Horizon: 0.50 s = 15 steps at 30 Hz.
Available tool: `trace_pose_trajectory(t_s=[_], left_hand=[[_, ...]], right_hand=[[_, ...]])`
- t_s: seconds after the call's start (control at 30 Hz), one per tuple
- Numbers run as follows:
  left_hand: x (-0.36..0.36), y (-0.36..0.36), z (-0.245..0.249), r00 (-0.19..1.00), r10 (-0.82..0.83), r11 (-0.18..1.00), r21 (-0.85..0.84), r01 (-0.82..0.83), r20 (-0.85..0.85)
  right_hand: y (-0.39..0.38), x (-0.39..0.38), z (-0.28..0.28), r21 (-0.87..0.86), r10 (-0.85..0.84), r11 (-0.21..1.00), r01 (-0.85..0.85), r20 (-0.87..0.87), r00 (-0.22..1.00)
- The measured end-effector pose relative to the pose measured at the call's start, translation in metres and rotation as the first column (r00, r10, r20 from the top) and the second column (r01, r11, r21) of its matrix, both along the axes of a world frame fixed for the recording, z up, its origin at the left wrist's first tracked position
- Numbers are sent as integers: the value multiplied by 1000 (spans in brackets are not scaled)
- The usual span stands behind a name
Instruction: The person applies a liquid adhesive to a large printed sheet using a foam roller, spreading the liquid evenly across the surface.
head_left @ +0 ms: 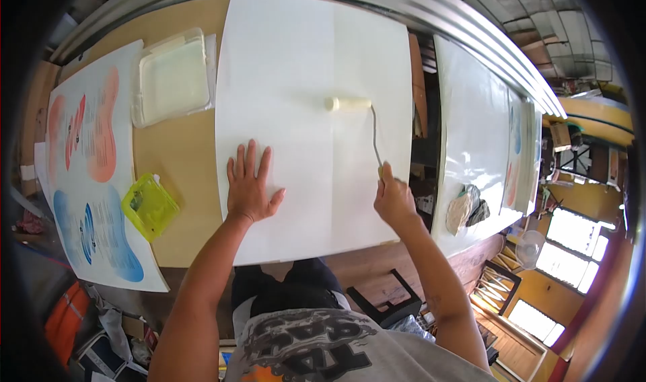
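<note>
A large white board [296, 66] lies in front of me. My left hand [252, 185] rests flat on its left part, fingers spread. In my right hand [393, 195], near the board's right edge, is the handle of a paint roller [351, 104]. The roller's pale sleeve lies against the upper middle of the board, its bent metal rod running down to my closed fingers. Left of the board stands a shallow clear plastic tray [173, 76] with a whitish film inside. A yellow-green plastic tub [151, 207] sits below that tray.
Brown board [188, 157] shows under the trays. A printed sheet [87, 167] with red and blue shapes lies at far left. To the right, across a gap, a glossy white panel [471, 113] carries crumpled rags [465, 208]. Metal rails [457, 12] run along the far edge.
</note>
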<state>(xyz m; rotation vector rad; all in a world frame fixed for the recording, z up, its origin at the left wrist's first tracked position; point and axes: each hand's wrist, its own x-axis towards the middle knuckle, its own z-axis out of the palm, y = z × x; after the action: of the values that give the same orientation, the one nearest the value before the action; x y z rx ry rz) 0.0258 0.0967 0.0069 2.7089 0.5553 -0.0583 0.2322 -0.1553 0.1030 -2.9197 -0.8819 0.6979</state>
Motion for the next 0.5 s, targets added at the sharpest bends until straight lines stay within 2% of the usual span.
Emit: trace_pose_trajectory(t_s=[0.1,0.2,0.23,0.27,0.4,0.43,0.47,0.5], left_hand=[[0,3,0,1000,-2,1000,-25,2,20],[-2,3,-1,1000,18,999,-37,-18,2],[-1,3,-1,1000,8,999,-37,-7,15],[-1,2,-1,1000,4,999,-36,-4,14],[2,2,1,1000,-2,1000,-30,2,1],[1,2,1,1000,4,1000,-30,-4,5],[-1,1,1,1000,-4,999,-32,4,9],[-1,1,1,1000,-4,999,-33,4,5]], right_hand=[[78,73,-13,-18,-23,1000,25,92,995],[159,167,-41,97,85,989,-110,236,968],[180,187,-38,159,98,979,-129,189,977],[203,182,-14,174,-27,985,14,70,997],[203,178,-19,148,-53,988,37,106,993],[179,175,-35,140,84,983,-114,202,976],[153,160,-36,129,77,987,-97,155,985],[119,136,-39,59,74,995,-86,179,981]])
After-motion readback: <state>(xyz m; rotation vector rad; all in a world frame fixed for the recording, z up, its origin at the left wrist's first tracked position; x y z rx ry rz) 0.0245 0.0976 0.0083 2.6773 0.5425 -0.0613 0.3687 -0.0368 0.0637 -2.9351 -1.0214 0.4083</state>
